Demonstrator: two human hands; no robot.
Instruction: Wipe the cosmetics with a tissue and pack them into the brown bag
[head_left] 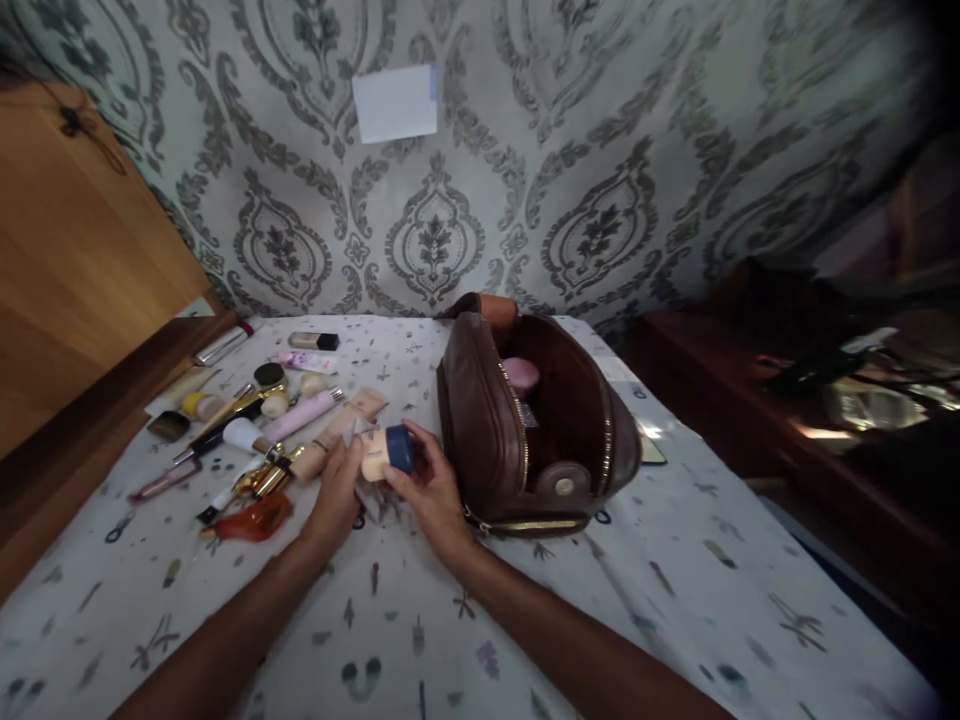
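Jar (pixel 375 455) lies sideways, lid (pixel 400 449) toward the bag (pixel 480 430), grasped by fingers of the bag-side right hand (pixel 437 495); left hand (pixel 339 492) at its base, grip unclear.

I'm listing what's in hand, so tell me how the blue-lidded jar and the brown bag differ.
The jar is cream with a dark blue lid; the bag is brown with gold zips. The jar is much smaller than the bag. The jar lies sideways in the right hand, while the bag stands open on the cloth. Both show more than one colour.
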